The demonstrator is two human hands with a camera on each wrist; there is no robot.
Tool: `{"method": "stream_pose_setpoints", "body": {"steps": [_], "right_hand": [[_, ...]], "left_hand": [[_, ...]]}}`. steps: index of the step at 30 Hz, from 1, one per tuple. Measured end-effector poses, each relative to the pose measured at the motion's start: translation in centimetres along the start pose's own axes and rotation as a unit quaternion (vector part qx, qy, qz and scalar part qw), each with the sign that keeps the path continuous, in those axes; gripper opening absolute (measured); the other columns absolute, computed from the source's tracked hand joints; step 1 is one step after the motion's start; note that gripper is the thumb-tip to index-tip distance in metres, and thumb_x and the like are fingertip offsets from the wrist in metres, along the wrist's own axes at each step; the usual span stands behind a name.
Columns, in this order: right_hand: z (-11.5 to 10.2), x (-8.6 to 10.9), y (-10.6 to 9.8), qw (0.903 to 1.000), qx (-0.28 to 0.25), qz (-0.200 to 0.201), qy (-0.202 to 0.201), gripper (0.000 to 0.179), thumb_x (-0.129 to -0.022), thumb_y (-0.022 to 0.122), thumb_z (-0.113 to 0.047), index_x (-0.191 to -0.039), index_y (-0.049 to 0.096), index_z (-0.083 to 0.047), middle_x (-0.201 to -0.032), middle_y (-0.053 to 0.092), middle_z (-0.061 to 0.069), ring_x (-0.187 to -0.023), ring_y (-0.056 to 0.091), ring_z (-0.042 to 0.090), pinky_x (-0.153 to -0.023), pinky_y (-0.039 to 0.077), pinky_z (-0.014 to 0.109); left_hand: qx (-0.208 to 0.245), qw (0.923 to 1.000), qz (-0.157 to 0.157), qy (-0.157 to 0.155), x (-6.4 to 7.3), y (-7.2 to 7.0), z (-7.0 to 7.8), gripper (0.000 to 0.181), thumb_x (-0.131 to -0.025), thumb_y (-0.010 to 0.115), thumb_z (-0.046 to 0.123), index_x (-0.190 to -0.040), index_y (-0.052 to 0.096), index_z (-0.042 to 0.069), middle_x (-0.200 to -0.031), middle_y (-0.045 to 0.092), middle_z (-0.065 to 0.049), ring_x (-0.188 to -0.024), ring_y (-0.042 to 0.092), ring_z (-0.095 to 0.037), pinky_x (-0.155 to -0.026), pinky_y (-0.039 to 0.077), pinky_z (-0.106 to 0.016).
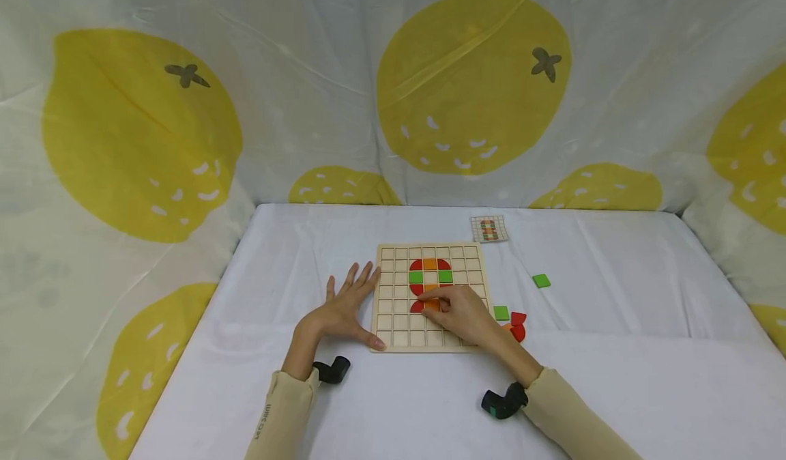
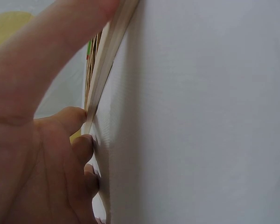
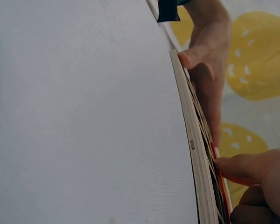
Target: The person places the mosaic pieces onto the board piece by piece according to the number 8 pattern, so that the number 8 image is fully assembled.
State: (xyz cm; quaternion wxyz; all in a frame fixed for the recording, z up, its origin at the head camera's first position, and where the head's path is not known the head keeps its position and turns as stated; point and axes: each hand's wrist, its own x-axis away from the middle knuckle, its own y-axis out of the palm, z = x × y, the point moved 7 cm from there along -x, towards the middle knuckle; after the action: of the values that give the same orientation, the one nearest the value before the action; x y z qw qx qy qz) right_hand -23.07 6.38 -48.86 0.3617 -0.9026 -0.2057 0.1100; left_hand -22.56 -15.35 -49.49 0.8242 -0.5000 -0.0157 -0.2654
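A square wooden grid board [image 1: 393, 323] lies on the white table. My left hand [image 1: 344, 310] spreads along its left side, thumb at the near left corner and fingertips by the left edge. In the left wrist view, the fingers [image 2: 83, 147] lie beside the board's edge [image 2: 105, 58]. Over the board, my right hand [image 1: 463, 315] pinches a red rounded tile [image 1: 417, 307] with thumb and index finger. An orange square tile [image 1: 432, 305] shows between those fingers. Farther up sit red, orange and green tiles [image 1: 415, 277] in a ring, partly covered by the right hand.
A small pattern card [image 1: 489, 228] lies behind the board. Right of it are a green tile [image 1: 541, 280], another green tile [image 1: 501, 312] and several red and orange pieces [image 1: 518, 330]. Black wrist devices [image 1: 505, 401] sit at both sleeves. Lemon-print cloth [image 1: 307, 91] hangs around the table.
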Motion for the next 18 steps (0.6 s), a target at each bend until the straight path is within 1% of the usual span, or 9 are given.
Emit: {"method": "stream_pose_setpoints", "body": {"steps": [4, 8, 10, 14, 18], "right_hand": [[0.1, 0.2, -0.2, 1.0, -0.005, 0.0, 0.004, 0.027, -0.092, 0.079, -0.024, -0.118, 0.079, -0.016, -0.054, 0.036, -0.01, -0.05, 0.031, 0.003, -0.051, 0.022, 0.018], [0.5, 0.8, -1.2, 0.9996, -0.022, 0.009, 0.015, 0.029, -0.091, 0.081, -0.023, -0.118, 0.079, -0.017, -0.053, 0.034, -0.008, -0.049, 0.03, 0.004, -0.051, 0.022, 0.019], [1.0, 1.3, -1.9, 0.9992, -0.028, 0.013, 0.024, 0.028, -0.091, 0.081, -0.023, -0.118, 0.079, -0.017, -0.053, 0.034, -0.008, -0.049, 0.03, 0.004, -0.051, 0.022, 0.019], [2.4, 2.6, -3.5, 0.9985, -0.022, 0.024, 0.045, 0.028, -0.091, 0.081, -0.023, -0.118, 0.078, -0.016, -0.055, 0.034, -0.009, -0.051, 0.029, 0.004, -0.051, 0.022, 0.02], [3.9, 3.9, -5.3, 0.9974, -0.01, 0.042, 0.058, 0.029, -0.09, 0.081, -0.022, -0.118, 0.077, -0.013, -0.055, 0.032, -0.009, -0.048, 0.027, 0.003, -0.048, 0.022, 0.019]], "left_hand": [[0.002, 1.0, 0.001, -0.001, 0.0, -0.1, 0.0, 0.144, -0.062, 0.097, 0.052, -0.168, 0.007, 0.016, -0.177, -0.003, -0.009, -0.162, -0.012, -0.037, -0.12, -0.012, -0.076], [0.006, 1.0, 0.001, -0.002, 0.0, -0.1, 0.0, 0.145, -0.062, 0.098, 0.051, -0.168, 0.007, 0.015, -0.176, -0.004, -0.009, -0.162, -0.013, -0.037, -0.12, -0.012, -0.076], [0.007, 1.0, 0.0, -0.002, 0.0, -0.1, 0.0, 0.145, -0.061, 0.098, 0.051, -0.168, 0.006, 0.015, -0.176, -0.004, -0.009, -0.162, -0.013, -0.037, -0.12, -0.013, -0.075], [0.006, 1.0, 0.0, -0.003, 0.0, -0.1, -0.1, 0.145, -0.061, 0.098, 0.051, -0.168, 0.006, 0.015, -0.176, -0.004, -0.01, -0.162, -0.013, -0.037, -0.12, -0.012, -0.076], [0.007, 1.0, 0.0, 0.0, 0.0, -0.1, 0.0, 0.146, -0.061, 0.098, 0.052, -0.168, 0.006, 0.014, -0.176, -0.004, -0.01, -0.162, -0.013, -0.038, -0.12, -0.012, -0.076]]}}
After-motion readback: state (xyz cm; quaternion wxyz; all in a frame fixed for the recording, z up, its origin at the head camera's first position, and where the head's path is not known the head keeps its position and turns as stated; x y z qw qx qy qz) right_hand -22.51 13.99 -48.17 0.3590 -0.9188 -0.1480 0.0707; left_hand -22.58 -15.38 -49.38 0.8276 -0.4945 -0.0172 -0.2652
